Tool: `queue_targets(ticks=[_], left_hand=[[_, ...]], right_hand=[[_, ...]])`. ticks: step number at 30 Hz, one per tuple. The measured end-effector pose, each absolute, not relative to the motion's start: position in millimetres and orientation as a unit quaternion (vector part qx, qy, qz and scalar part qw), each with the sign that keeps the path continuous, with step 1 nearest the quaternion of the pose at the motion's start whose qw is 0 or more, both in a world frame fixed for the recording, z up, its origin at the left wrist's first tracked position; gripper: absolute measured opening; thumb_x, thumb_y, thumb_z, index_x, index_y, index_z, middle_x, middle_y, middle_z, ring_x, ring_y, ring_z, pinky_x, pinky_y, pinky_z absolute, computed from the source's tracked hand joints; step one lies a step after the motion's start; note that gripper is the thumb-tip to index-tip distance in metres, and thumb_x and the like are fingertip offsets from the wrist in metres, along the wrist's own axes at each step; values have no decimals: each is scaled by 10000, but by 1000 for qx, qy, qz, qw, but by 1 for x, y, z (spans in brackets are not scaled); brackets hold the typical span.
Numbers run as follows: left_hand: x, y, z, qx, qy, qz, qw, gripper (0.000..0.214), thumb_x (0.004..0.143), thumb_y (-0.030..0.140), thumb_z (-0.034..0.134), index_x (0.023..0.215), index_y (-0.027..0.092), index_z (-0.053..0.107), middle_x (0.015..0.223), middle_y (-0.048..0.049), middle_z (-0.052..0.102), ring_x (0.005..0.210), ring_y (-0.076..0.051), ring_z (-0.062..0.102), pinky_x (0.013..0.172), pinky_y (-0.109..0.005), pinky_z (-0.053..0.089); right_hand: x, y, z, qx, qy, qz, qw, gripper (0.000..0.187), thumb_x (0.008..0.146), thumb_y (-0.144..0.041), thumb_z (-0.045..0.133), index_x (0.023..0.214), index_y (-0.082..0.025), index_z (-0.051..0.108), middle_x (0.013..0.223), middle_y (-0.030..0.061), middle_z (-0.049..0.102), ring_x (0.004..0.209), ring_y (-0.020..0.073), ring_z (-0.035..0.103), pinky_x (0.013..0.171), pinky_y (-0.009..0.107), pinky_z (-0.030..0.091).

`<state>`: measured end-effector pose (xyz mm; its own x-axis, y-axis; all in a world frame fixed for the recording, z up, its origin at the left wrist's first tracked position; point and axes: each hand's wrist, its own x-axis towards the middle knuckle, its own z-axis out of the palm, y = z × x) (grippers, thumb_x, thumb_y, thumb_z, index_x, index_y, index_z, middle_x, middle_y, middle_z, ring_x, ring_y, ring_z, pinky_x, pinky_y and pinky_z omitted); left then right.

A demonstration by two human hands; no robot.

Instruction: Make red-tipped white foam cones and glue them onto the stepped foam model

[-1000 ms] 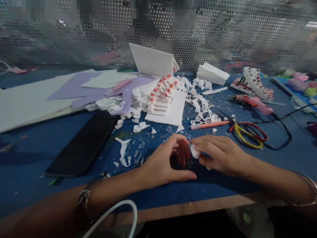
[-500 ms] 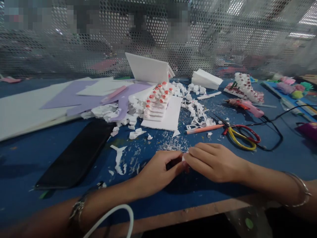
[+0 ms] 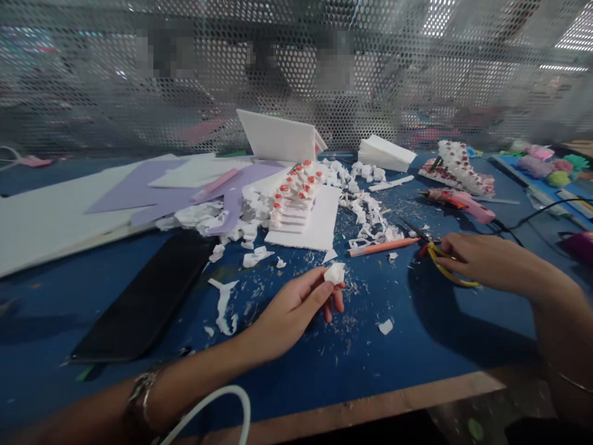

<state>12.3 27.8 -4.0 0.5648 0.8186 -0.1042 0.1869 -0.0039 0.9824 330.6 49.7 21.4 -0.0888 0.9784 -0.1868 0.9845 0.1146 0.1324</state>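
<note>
The left hand (image 3: 290, 312) pinches the white piece (image 3: 334, 273) over the near middle of the table (image 3: 370, 364). The right hand (image 3: 486, 259) touches the scissors (image 3: 432, 251) at right; its grip cannot be told. Blades should stay away from fingers.

Head-worn view, forward and down, near table (image 3: 356, 364)

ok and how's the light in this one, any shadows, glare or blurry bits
Head view: dark shadow on the blue table below the right hand; head view, upper right: bright lights glare through the mesh; head view, background: everything behind the mesh looks blurred, some patches pixelated.
</note>
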Motion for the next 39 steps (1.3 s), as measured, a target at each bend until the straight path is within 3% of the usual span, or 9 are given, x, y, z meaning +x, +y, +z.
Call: queue_targets(ticks=[5, 9, 13, 20, 26, 29, 33, 37, 39], left_hand=[[13, 30, -4, 618, 355, 305, 632, 219, 917, 323, 300, 895, 156, 439, 667, 23, 517, 548, -68, 480, 525, -205, 373], [13, 31, -4, 610, 346, 315, 640, 211, 920, 325, 300, 889, 157, 423, 643, 33, 507, 535, -66, 468, 519, -208, 368], [12, 29, -4, 615, 343, 310, 639, 224, 921, 333, 303, 895, 152, 432, 645, 32, 502, 534, -67, 463, 531, -216, 373], [12, 30, -5, 592, 330, 324, 660, 224, 924, 347, 305, 901, 162, 428, 636, 33, 511, 534, -70, 463, 532, -214, 376], [12, 28, -8, 577, 301, 337, 680, 230, 928, 357, 303, 866, 171, 422, 635, 23, 537, 540, -80, 476, 518, -213, 375], [11, 27, -10, 574, 277, 347, 688, 243, 926, 374, 307, 860, 171, 421, 621, 19, 543, 535, -85, 478, 509, -212, 375], [11, 27, -10, 577, 258, 354, 689, 255, 926, 387, 306, 881, 164, 422, 602, 18, 554, 520, -85, 482, 505, -210, 382], [12, 26, -9, 576, 235, 356, 698, 254, 916, 402, 327, 871, 170, 419, 593, 23, 560, 512, -87, 483, 500, -208, 386], [13, 25, -7, 577, 240, 346, 700, 255, 911, 411, 335, 869, 173, 418, 598, 23, 562, 521, -90, 484, 507, -211, 385]], right_hand=[[349, 51, 16, 681, 720, 28, 133, 258, 805, -397, 451, 880, -150, 459, 914, 116, 563, 834, 227, 558, 683, 315, 361], [340, 50, 18, 691, 700, 9, 181, 188, 826, -338, 369, 794, -176, 459, 841, 94, 587, 722, 217, 568, 586, 307, 314], [328, 51, 26, 702, 691, 7, 173, 157, 800, -322, 354, 753, -204, 447, 801, 67, 596, 635, 195, 541, 528, 289, 259], [320, 51, 38, 710, 698, 86, 36, 231, 801, -407, 398, 690, -204, 394, 625, 38, 537, 533, 155, 455, 503, 264, 258], [280, 40, 30, 563, 818, -68, -93, 168, 839, -321, 401, 830, -169, 472, 801, 70, 584, 704, 168, 549, 631, 276, 386], [265, 33, 25, 521, 843, -58, -123, 289, 811, -446, 446, 849, -162, 483, 860, 90, 571, 750, 195, 552, 639, 303, 420], [258, 28, 21, 471, 872, 25, -127, 639, 674, -707, 458, 926, -121, 481, 981, 158, 534, 915, 285, 513, 755, 396, 430], [251, 25, 22, 491, 869, -5, -60, 660, 625, -778, 420, 824, -153, 487, 869, 104, 566, 742, 229, 548, 624, 354, 441], [245, 24, 22, 479, 876, -27, -49, 680, 602, -793, 426, 825, -155, 504, 906, 108, 589, 765, 235, 570, 623, 344, 441]])
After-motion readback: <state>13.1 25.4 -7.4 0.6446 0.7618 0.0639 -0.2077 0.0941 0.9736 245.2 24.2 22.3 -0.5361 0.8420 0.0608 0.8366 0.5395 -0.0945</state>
